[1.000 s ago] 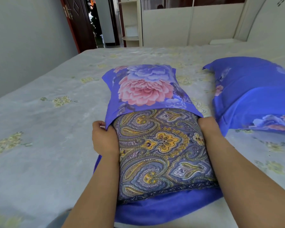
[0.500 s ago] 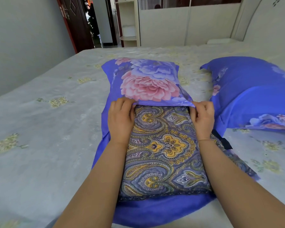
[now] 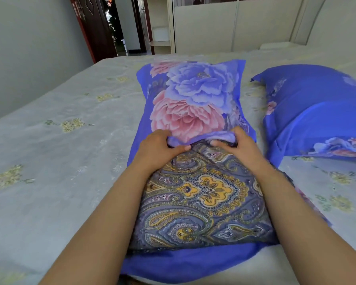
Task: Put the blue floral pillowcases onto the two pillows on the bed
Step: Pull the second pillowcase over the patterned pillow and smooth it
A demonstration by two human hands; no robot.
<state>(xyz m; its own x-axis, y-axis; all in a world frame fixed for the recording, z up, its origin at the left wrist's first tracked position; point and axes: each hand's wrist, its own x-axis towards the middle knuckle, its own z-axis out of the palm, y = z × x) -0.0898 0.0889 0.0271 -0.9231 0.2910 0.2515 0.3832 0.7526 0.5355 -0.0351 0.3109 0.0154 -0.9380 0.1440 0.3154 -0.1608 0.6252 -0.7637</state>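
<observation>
Both grips, left hand point(image 3: 156, 147) and right hand point(image 3: 237, 146), pinched the pillowcase point(image 3: 191, 95) hem, bunched atop the half-covered pillow point(image 3: 201, 200) at the bed's point(image 3: 60, 171) near edge.

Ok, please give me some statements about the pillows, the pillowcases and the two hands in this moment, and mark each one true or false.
1. Both hands pinch the open edge of the blue floral pillowcase. True: left hand, right hand.
2. The paisley pillow is fully inside the pillowcase. False: its near part is uncovered.
3. The second pillow at the right already wears a blue floral case. True.
4. The left hand rests flat on the bedsheet. False: it grips the pillowcase edge.
5. The door beyond the bed is closed. False: it stands open.
</observation>
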